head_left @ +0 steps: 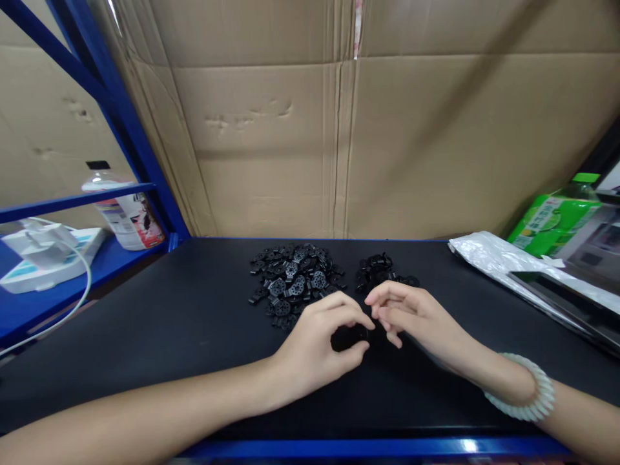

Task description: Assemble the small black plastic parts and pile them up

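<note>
Meanwhile, left hand [314, 339] curved thumb toward fingers over the black tabletop [194, 323], any grasp too dark to tell | right hand [419, 316] hung half-curled just beside, hold unclear | perforated black plastic parts [295, 281] lay heaped beyond left, smaller black pile [380, 268] beyond right!

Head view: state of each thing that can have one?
Left hand: curled, hold unclear
Right hand: open, fingers bent
Large pile: loose, heaped
Small pile: heaped, partly hidden
Left bottle: capped
Green bottle: capped, tilted
Screen: dark
Bracelet: worn
Power strip: adapters on it, seating unclear
</note>
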### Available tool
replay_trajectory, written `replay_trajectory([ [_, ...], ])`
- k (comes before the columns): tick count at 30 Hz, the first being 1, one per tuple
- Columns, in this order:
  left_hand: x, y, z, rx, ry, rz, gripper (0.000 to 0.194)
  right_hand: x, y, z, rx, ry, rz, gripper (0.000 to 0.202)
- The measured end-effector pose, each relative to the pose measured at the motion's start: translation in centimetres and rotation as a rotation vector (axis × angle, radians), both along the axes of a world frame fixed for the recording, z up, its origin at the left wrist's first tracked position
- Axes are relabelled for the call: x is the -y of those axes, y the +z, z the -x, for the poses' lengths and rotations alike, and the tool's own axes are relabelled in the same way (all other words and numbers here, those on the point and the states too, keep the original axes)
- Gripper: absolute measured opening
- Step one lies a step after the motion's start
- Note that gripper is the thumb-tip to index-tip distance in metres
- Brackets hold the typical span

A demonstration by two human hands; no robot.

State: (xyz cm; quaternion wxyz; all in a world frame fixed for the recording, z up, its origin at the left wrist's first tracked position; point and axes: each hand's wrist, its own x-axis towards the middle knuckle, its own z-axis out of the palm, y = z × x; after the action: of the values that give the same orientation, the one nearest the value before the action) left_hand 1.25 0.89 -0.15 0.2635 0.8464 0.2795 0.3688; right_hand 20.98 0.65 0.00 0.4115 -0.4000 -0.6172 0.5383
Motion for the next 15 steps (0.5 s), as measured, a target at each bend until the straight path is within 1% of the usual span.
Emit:
replay_trajectory([
  [1,0.1,0.1,0.0,0.077,0.007,-0.008,0.025,0.1,0.1,0.1,-0.027,0.028,0.029,0.012],
  [3,0.4,0.2,-0.1,0.196,0.019,0.013,0.026,0.5,0.4,0.3,-0.1,0.129,0.125,0.016],
  [5,0.6,0.2,-0.2,0.245,0.013,0.05,0.027,0.9,0.7,0.7,-0.176,0.251,0.22,0.017],
  [7,0.8,0.0,-0.3,0.251,-0.014,0.064,0.027,1.3,0.8,1.0,-0.216,0.33,0.259,0.015],
  [11,0.8,-0.4,-0.4,0.253,-0.068,0.05,0.026,1.3,0.7,1.3,-0.192,0.329,0.252,0.013],
  [15,0.6,-0.3,-0.3,0.232,-0.068,0.048,0.019,1.2,0.5,1.1,-0.176,0.347,0.28,0.016],
])
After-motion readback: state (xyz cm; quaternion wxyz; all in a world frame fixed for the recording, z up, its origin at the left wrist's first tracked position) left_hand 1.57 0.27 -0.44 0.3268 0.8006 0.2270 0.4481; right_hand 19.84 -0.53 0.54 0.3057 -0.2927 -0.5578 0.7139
